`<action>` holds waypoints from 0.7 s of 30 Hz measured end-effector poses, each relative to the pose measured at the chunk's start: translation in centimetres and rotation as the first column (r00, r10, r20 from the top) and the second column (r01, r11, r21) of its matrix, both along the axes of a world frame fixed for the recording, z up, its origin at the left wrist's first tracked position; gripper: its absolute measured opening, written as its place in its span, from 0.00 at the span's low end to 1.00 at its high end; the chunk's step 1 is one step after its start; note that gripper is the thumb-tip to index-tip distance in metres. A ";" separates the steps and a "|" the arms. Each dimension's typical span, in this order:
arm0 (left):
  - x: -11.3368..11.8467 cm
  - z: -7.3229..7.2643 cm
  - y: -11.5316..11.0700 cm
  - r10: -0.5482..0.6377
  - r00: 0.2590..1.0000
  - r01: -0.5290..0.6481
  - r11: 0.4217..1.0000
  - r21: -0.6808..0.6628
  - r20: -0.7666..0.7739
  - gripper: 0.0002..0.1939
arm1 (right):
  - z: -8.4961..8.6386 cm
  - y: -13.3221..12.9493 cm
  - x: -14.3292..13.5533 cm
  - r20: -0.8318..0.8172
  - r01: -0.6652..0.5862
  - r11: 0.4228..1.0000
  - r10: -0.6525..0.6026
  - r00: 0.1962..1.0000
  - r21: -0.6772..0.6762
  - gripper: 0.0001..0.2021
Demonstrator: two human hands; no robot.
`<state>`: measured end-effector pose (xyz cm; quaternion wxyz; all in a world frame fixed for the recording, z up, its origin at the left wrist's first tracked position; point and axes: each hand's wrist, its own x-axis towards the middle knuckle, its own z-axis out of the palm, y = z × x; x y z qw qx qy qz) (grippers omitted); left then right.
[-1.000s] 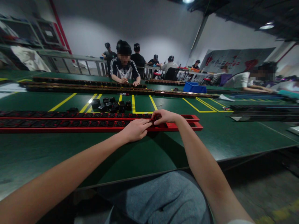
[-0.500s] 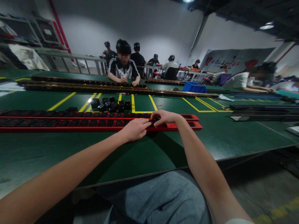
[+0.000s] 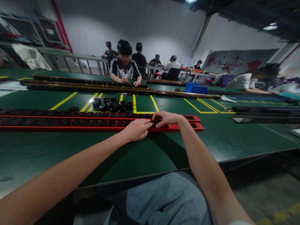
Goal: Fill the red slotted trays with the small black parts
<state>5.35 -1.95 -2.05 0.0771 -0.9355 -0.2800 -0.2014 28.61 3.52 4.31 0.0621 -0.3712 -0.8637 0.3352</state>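
Observation:
Two long red rails [image 3: 199, 126] lie side by side across the table, filled with rows of square black parts [image 3: 91, 122]. Near their right end, my left hand [image 3: 138, 129] rests on the nearer rail with its fingers close together, fingertips against a small black part [image 3: 158, 122]. My right hand [image 3: 167, 118] arches over the same part from the other side, thumb and fingers curled around it. Fingers hide most of that part, so its exact shape is unclear. Beyond the rails is a loose pile of black blocks [image 3: 113, 104].
The green table [image 3: 211, 137] carries yellow tape lines. Further back are long dark rails [image 3: 93, 86] and a blue bin [image 3: 196, 88]. Dark strips [image 3: 262, 114] lie at the right. A co-worker [image 3: 125, 65] sits opposite; another person [image 3: 246, 79] leans in at the right.
The view has shifted very slightly. Both hands stay at the same spot on the rail; the right fingers have moved only a little around the black part.

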 end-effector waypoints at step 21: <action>0.0 0.1 0.0 0.000 1.000 0.000 1.000 0.005 0.010 0.20 | 0.3 -0.4 -0.3 0.049 0.023 1.000 -0.024 0.999 0.015 0.19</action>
